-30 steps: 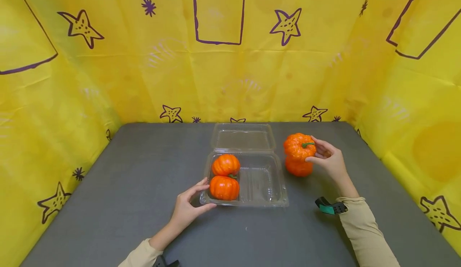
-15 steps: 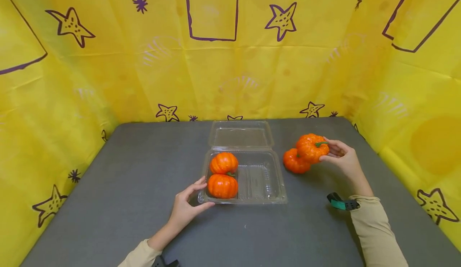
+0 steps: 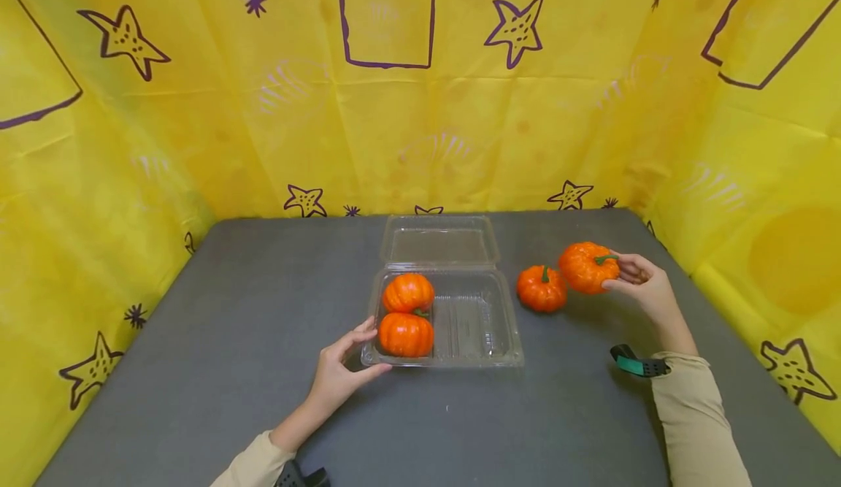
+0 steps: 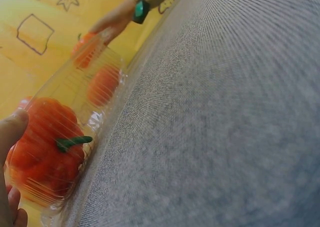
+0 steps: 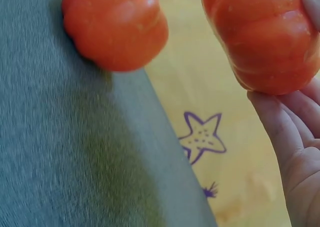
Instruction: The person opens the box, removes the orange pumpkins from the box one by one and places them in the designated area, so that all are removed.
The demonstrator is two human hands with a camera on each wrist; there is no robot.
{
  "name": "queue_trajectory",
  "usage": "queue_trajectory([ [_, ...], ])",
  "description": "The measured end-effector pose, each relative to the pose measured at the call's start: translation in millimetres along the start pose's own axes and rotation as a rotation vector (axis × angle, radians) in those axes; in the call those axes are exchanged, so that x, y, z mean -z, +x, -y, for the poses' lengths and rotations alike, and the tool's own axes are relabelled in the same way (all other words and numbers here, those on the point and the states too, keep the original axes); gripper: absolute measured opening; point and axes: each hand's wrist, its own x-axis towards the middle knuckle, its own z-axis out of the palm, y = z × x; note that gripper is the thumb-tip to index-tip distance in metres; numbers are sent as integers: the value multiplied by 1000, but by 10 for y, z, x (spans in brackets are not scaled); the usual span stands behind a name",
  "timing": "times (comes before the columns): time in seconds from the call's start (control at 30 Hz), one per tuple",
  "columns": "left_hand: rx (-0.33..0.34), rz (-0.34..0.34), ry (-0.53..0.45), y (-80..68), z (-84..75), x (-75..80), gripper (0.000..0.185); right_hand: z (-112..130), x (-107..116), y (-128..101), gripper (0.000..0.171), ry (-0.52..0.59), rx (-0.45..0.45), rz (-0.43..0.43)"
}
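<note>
My right hand (image 3: 647,296) grips a small orange toy pumpkin (image 3: 585,268) with a green stem, raised above the table at the right; in the right wrist view the fingers and thumb hold this pumpkin (image 5: 267,39). Just left of it, another pumpkin (image 3: 541,291) sits on the table, stem up. A clear plastic clamshell container (image 3: 476,326) lies in the middle with its lid (image 3: 440,242) folded back. Two pumpkins, a rear one (image 3: 409,293) and a front one (image 3: 406,335), fill its left side. My left hand (image 3: 333,379) holds the container's front left corner between thumb and fingers.
The grey table (image 3: 230,326) is enclosed at the back and both sides by a yellow cloth (image 3: 394,129) printed with purple stars. A black and green strap (image 3: 637,364) is on the right wrist.
My right hand has carried its pumpkin rightward, from over the pumpkin on the table to beside it, uncovering that one. The left hand still holds the container's corner.
</note>
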Motion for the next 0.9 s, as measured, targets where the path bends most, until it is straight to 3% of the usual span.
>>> queue_trajectory([
  [0.3, 56, 17, -6, -5, 16, 28, 49, -108, 126, -41, 37, -23, -70, -5],
  [0.47, 71, 18, -1, 5, 16, 29, 48, -190, 198, -56, 33, -133, -118, -17],
  [0.7, 42, -2, 8, 7, 9, 16, 48, -259, 255, -108, 31, -248, -188, -43],
  [0.9, 2, -12, -9, 0, 8, 9, 49, -324, 296, -133, 31, -219, -216, -52],
])
